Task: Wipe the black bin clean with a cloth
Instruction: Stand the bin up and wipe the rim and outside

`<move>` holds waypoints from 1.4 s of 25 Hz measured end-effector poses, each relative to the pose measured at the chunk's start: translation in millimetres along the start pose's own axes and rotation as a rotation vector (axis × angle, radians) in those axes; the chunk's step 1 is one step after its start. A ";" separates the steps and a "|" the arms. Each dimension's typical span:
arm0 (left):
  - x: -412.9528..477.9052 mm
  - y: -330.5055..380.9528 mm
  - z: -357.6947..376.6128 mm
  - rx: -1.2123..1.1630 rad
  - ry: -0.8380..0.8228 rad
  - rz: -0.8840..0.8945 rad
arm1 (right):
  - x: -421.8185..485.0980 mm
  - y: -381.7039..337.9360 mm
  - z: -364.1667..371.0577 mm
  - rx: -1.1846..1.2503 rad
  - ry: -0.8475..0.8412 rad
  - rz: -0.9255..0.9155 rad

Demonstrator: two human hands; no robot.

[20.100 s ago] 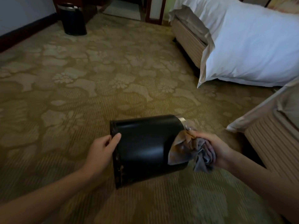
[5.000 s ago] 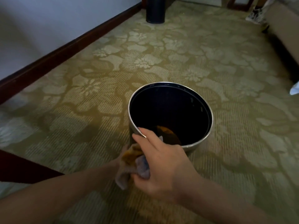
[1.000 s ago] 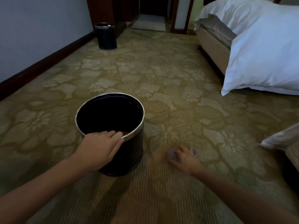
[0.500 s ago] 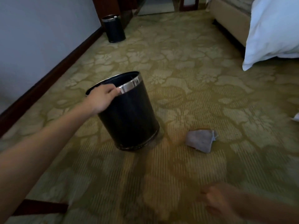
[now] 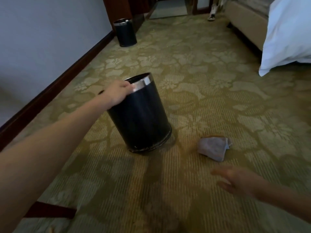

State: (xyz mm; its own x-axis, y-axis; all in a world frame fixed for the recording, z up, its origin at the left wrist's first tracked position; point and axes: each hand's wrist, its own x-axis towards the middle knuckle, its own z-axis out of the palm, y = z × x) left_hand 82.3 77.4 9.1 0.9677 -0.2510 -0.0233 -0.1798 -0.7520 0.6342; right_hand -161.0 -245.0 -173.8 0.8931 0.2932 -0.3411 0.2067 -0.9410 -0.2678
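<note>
The black bin (image 5: 141, 118) with a silver rim stands on the patterned carpet, tilted a little away from me. My left hand (image 5: 117, 95) grips its near rim, fingers curled over the edge. A crumpled grey cloth (image 5: 213, 148) lies on the carpet to the right of the bin, apart from both hands. My right hand (image 5: 235, 180) hovers low at the lower right, blurred, fingers spread and holding nothing, a short way in front of the cloth.
A second black bin (image 5: 125, 32) stands by the far wall next to dark wooden furniture. A dark skirting board (image 5: 55, 81) runs along the left wall. A bed with a white duvet (image 5: 286, 34) fills the upper right. A person's shoe (image 5: 212, 15) shows at the back.
The cloth was let go onto the carpet and my right hand has drawn back from it. My left hand keeps its hold on the bin's rim. My view has risen and shifted.
</note>
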 end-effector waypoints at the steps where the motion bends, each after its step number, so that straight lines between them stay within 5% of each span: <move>1: -6.0 4.3 14.7 0.106 0.002 0.067 | 10.8 -7.4 -20.0 0.038 0.109 -0.006; 4: -39.5 4.9 70.2 0.449 0.073 0.266 | 43.7 -35.9 -78.8 -0.014 0.477 -0.126; 7: -73.6 -7.8 100.1 0.480 0.168 0.405 | 59.8 -63.1 -103.7 -0.068 0.614 -0.174; 13: -64.2 -46.8 31.8 0.491 -0.105 0.582 | 100.8 -121.0 -118.0 -0.131 0.552 -0.231; 20: -73.8 -84.9 13.1 0.545 0.014 0.750 | 116.7 -117.8 -124.0 0.028 0.522 -0.306; 26: -100.6 -29.5 58.2 0.577 0.065 0.633 | 130.3 -90.4 -143.9 0.116 0.495 -0.127; 30: -110.1 32.6 115.5 0.637 0.165 0.447 | 119.4 -77.4 -128.1 0.085 0.695 -0.047; 33: -87.2 63.4 133.2 0.492 0.042 0.364 | 107.5 -71.6 -110.1 0.510 0.825 0.052; 35: -73.0 55.8 119.4 0.314 -0.148 0.413 | 107.2 -74.1 -103.8 0.983 0.652 0.111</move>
State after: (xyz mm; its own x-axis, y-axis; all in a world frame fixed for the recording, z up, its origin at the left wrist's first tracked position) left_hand -19.4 -19.0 -46.1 0.7738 -0.6309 0.0559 -0.6065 -0.7126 0.3528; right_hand -39.1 -161.4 -97.1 0.9807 -0.1913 0.0414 -0.0264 -0.3386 -0.9406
